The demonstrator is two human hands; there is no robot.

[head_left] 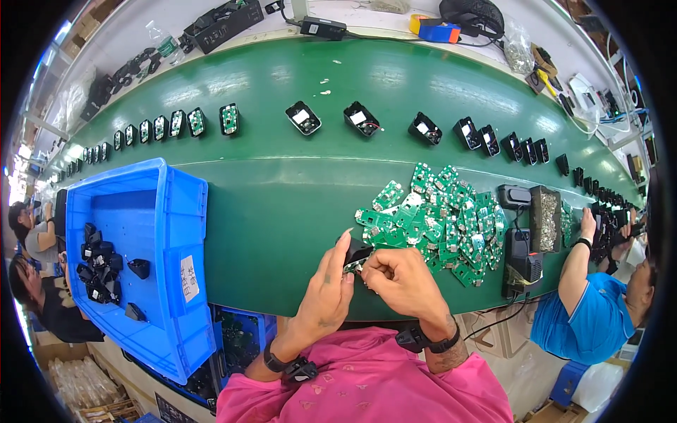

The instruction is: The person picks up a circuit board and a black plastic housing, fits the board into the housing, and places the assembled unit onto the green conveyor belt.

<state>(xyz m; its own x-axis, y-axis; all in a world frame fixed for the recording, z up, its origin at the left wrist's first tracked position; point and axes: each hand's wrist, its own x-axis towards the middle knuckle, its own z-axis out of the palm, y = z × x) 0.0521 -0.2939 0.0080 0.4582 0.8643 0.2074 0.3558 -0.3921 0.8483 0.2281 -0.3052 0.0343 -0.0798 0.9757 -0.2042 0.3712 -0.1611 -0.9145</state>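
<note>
At the near edge of the green bench, my left hand [326, 290] grips a small black plastic housing [358, 250], thumb and fingers around its side. My right hand [405, 279] is closed in a pinch against the housing's near end. A bit of pale green board shows there between the hands; what the right fingertips hold is hidden. Just beyond and to the right lies a loose heap of green circuit boards [451, 224], close to my right knuckles.
A blue crate [201, 247] with several black parts stands at left. Black housings [303, 118] line the bench, those at left with boards [229, 120] inside. Right of the heap are a black charger-like block [520, 257] and a tray of small metal parts [545, 220]. A co-worker in blue [585, 317] sits at right.
</note>
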